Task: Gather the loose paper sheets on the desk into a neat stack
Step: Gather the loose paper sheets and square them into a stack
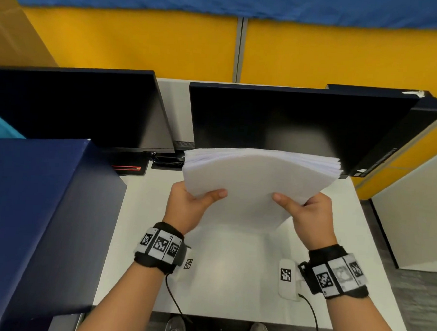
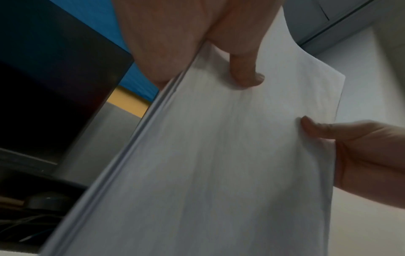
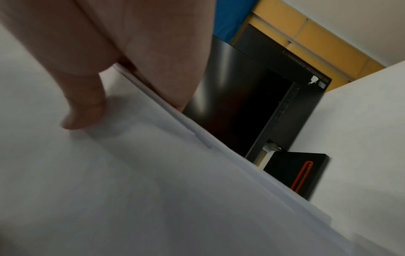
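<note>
Both hands (image 1: 187,209) grip paper stack (image 1: 257,182) — upright.

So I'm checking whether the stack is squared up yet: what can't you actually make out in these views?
- Fingers behind the paper stack: hidden by the sheets in every view; only the thumbs of the left hand and right hand show.
- Stack's bottom edge: cut off in both wrist views, so whether it touches the desk is unclear.
- Edge alignment: wrist views blurred.
</note>
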### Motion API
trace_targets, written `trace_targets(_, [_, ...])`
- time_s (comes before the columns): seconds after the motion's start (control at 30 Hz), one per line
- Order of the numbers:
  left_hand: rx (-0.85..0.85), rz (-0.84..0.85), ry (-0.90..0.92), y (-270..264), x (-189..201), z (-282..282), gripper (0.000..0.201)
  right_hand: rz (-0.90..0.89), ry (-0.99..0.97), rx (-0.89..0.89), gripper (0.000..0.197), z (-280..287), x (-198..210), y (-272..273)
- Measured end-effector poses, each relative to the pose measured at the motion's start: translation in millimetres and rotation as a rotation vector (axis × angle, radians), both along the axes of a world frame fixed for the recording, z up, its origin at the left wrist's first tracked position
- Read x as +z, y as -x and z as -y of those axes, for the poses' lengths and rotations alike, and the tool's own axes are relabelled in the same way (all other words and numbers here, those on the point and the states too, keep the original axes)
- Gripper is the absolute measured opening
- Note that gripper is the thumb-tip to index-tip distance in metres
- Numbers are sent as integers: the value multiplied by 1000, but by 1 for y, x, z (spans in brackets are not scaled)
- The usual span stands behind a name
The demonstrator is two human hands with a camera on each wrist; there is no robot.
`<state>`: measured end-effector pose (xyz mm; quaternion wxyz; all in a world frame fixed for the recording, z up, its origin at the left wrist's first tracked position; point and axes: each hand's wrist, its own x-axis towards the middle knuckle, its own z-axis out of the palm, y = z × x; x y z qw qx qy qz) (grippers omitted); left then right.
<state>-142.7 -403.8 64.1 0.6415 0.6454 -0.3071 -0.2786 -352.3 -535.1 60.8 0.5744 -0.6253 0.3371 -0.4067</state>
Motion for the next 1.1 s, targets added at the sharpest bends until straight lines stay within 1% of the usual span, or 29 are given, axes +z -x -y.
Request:
trace_targets(0.07, [3,4,40,-1,5,-5,33,-16,5,69,29,0,-1,6])
trace_targets(0.13, [-10,-32,68,-5,6,-7,33,-91,-26,138,29,-3,-9,7])
trace_targets(0.17, [-23,-60,81,-8,6,-7,32,-121,-44,137,25,-4,-15,8])
trace_targets(0.23, [-61,-96,85,-14,5,-8,31,-112,-81,80,19,-7,-22,7])
trace_targets(0.3, [-148,-89,32,-20,-2,-8,33,-54,-102,26,18,-8,-26,7])
trace_targets(0.37, [-205,-92,-56,-22,-12,-9,28,-34,-104,20,17,-8,-25,7])
trace_targets(0.43, [-181,-88,-95,-20,-20,-8,23,-65,-86,32,17,-6,-26,6])
trace_targets(0.5, [-110,-64,-93,-14,-29,-6,20,-114,-64,36,18,-5,-28,5])
trace_targets(0.57, [-50,-46,-85,-7,-37,-6,19,-125,-53,6,19,-5,-33,4])
trace_targets(0.67, [-26,-40,-102,0,-51,-8,20,-151,-58,-16,18,-8,-46,4])
trace_targets(0.7, [-31,-35,-124,2,-57,-8,22,-172,-68,-6,19,-9,-52,5])
trace_targets(0.77, [-31,-41,-179,4,-68,-8,32,-206,-122,9,28,-12,-65,4])
trace_targets(0.83, [1,-56,-238,6,-77,-6,31,-232,-159,-14,34,-14,-72,0])
trace_targets(0.9, [21,-66,-256,8,-78,-3,25,-223,-161,-42,38,-16,-74,-4])
trace_targets(1.0, [15,-61,-221,5,-68,-3,21,-178,-151,-96,33,-16,-68,-2])
trace_targets(1.07, [1,-41,-191,1,-62,-7,28,-174,-120,-79,30,-16,-63,3])
trace_targets(1.1, [-9,-31,-175,-1,-62,-9,35,-180,-105,-60,33,-16,-62,5])
